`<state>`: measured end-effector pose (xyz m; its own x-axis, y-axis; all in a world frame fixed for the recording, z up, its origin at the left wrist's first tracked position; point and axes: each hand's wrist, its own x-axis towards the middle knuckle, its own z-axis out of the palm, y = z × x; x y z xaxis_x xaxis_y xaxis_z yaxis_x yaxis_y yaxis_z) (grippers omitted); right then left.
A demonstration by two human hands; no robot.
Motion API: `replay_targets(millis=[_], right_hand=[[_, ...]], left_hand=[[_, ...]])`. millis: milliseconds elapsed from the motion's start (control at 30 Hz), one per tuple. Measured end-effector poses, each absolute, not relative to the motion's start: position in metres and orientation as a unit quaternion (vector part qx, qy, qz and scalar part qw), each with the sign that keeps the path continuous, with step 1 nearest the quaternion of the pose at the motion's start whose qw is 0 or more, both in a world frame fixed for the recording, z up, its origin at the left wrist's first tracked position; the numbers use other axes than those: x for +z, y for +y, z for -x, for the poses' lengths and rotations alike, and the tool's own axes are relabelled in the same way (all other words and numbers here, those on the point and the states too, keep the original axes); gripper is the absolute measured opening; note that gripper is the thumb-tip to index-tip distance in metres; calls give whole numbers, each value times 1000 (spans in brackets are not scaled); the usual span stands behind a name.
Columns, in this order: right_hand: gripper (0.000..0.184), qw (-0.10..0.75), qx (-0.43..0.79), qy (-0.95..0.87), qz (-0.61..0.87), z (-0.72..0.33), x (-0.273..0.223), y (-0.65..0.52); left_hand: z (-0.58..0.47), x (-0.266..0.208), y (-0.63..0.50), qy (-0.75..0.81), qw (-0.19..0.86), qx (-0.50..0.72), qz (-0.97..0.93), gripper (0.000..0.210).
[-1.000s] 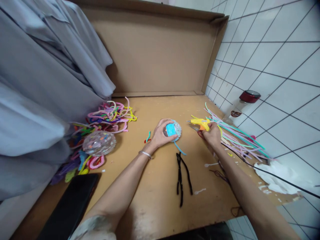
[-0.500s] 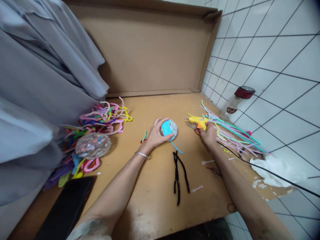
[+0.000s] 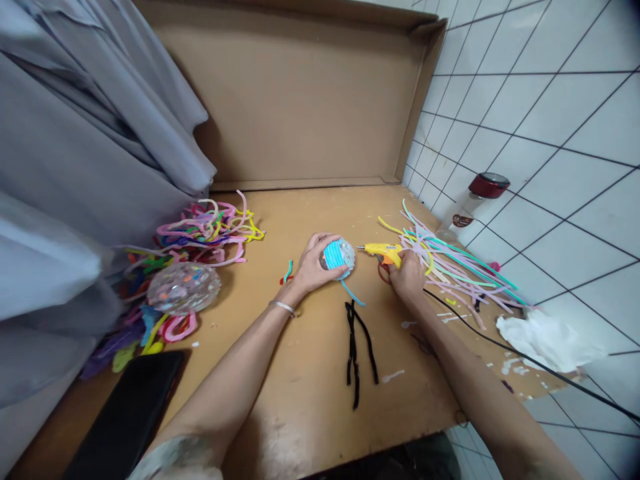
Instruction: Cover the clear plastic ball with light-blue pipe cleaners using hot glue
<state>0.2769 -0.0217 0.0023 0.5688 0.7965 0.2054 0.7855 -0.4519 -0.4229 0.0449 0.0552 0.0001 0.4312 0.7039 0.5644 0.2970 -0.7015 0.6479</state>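
Note:
My left hand (image 3: 313,265) grips a small ball (image 3: 339,257) partly wrapped in light blue pipe cleaner, pressed on the wooden table (image 3: 310,373). A loose blue end trails down from the ball. My right hand (image 3: 407,277) holds a yellow glue gun (image 3: 383,252), its nozzle pointing left, close to the ball. The gun's black cord (image 3: 525,357) runs off to the right. Black pipe cleaners (image 3: 357,350) lie just below both hands.
A tangle of coloured pipe cleaners (image 3: 210,230) and a clear speckled ball (image 3: 184,288) lie at the left. Straight pastel pipe cleaners (image 3: 450,267) fan out at the right, near a red-capped jar (image 3: 475,200) and white tissue (image 3: 547,340). A black phone (image 3: 125,420) sits front left. Cardboard stands behind.
My right hand has brought the glue gun leftward, from beside the pastel pipe cleaners to close by the ball. My left hand stays on the ball.

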Motion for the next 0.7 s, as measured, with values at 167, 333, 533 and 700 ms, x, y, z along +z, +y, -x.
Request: replay_targets(millis=[167, 333, 533, 700], right_hand=[[37, 235, 29, -445, 864, -278, 8, -24], [39, 226, 31, -466, 855, -276, 10, -26], [43, 199, 12, -495, 846, -271, 4, -29], [43, 188, 3, -482, 856, -271, 4, -25]], left_hand=[[-45, 0, 55, 307, 235, 443, -809, 64], [-45, 0, 55, 308, 236, 443, -808, 65], [-45, -1, 55, 316, 235, 442, -806, 63], [-45, -1, 54, 311, 232, 446, -807, 63]])
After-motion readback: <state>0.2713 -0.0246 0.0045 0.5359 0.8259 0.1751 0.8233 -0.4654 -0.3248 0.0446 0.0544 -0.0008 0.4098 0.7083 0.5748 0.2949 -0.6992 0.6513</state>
